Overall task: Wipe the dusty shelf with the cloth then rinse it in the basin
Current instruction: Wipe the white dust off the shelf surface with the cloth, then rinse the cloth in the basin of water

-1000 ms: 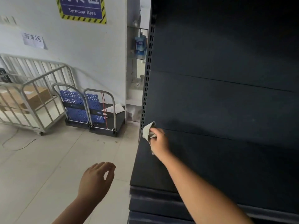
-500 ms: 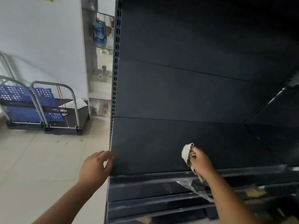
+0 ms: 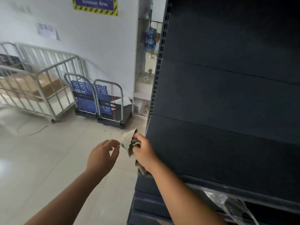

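Observation:
A dark, empty metal shelf (image 3: 219, 153) fills the right side. My right hand (image 3: 144, 153) grips a bunched, dirty whitish cloth (image 3: 128, 140) just off the shelf's left front corner, over the floor. One corner of the cloth sticks up and left. My left hand (image 3: 101, 155) hovers beside it with fingers apart, fingertips almost touching the cloth's edge. No basin is in sight.
Pale tiled floor (image 3: 48, 159) spreads to the left. Two platform trolleys (image 3: 105, 103) holding blue crates stand by the white wall, with a metal cage cart (image 3: 40, 88) of cardboard boxes further left. Crumpled clear plastic (image 3: 227, 203) lies on a lower shelf.
My right hand swept the cloth from the shelf's middle front back to its left edge and lifted it off. My left hand rose toward the cloth. The view swung left.

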`<act>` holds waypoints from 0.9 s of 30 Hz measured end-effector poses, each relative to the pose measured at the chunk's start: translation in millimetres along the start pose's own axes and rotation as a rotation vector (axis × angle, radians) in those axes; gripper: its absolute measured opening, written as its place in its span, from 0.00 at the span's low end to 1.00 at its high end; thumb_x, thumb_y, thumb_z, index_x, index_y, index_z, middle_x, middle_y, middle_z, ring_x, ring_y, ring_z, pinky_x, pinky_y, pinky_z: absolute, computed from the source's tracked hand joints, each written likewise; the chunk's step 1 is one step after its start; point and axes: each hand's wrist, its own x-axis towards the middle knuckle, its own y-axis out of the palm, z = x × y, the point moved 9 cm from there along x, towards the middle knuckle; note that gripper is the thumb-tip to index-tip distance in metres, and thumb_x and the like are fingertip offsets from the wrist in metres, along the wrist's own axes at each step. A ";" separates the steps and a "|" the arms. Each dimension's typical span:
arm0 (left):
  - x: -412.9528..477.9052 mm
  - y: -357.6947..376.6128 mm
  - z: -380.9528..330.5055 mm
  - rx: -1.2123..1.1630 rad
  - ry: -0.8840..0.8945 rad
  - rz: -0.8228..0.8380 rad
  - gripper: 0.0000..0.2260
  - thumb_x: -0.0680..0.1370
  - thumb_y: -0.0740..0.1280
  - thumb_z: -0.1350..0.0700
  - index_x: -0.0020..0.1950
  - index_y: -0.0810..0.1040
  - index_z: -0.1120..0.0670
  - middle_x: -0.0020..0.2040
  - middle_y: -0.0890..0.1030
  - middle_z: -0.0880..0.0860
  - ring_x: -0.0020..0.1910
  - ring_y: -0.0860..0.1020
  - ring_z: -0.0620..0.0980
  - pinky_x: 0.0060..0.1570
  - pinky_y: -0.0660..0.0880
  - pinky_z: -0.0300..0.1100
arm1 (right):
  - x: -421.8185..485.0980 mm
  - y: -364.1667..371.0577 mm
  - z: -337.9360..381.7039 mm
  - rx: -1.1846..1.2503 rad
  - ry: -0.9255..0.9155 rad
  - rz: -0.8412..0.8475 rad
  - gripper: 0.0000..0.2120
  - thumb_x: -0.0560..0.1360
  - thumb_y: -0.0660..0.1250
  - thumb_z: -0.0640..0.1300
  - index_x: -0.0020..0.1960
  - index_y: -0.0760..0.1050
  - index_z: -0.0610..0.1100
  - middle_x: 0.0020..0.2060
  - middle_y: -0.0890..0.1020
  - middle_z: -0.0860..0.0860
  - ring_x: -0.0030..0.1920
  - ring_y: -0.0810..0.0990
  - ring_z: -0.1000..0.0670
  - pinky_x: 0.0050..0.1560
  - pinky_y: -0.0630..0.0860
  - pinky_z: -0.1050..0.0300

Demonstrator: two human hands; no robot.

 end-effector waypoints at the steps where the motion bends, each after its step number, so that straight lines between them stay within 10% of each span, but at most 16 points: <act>1: -2.5 -7.4 2.4 0.008 -0.034 -0.023 0.03 0.76 0.66 0.51 0.48 0.78 0.43 0.43 0.80 0.42 0.39 0.77 0.44 0.36 0.74 0.42 | 1.9 -0.4 6.7 0.079 -0.017 -0.010 0.22 0.71 0.56 0.31 0.52 0.76 0.54 0.48 0.81 0.55 0.45 0.79 0.56 0.40 0.75 0.71; 6: -27.6 -26.4 2.9 0.021 -0.212 -0.083 0.08 0.76 0.64 0.43 0.52 0.76 0.41 0.46 0.78 0.39 0.41 0.77 0.37 0.39 0.75 0.42 | -4.1 5.8 11.3 0.427 0.017 0.085 0.22 0.71 0.67 0.34 0.51 0.78 0.60 0.49 0.84 0.56 0.51 0.82 0.55 0.51 0.79 0.60; 14: -110.2 -39.4 -3.2 -0.482 -0.572 -0.256 0.12 0.78 0.61 0.43 0.55 0.78 0.46 0.46 0.84 0.47 0.45 0.82 0.47 0.45 0.77 0.48 | -51.4 61.1 8.4 0.970 0.212 0.470 0.15 0.75 0.63 0.33 0.59 0.75 0.44 0.52 0.84 0.39 0.51 0.84 0.40 0.48 0.81 0.47; 20: -206.8 -87.9 1.7 -0.543 -0.732 -0.422 0.16 0.71 0.68 0.42 0.55 0.78 0.48 0.48 0.85 0.50 0.48 0.83 0.50 0.51 0.79 0.55 | -120.8 118.1 18.7 0.929 0.258 0.789 0.28 0.69 0.75 0.51 0.65 0.70 0.46 0.57 0.81 0.39 0.58 0.81 0.39 0.52 0.80 0.46; 27: -319.7 -137.8 23.3 -0.591 -0.869 -0.649 0.10 0.69 0.70 0.49 0.49 0.81 0.44 0.48 0.85 0.49 0.48 0.83 0.50 0.46 0.79 0.48 | -187.3 184.7 3.4 0.624 0.355 1.064 0.35 0.68 0.60 0.73 0.62 0.78 0.49 0.60 0.81 0.43 0.61 0.79 0.42 0.59 0.77 0.41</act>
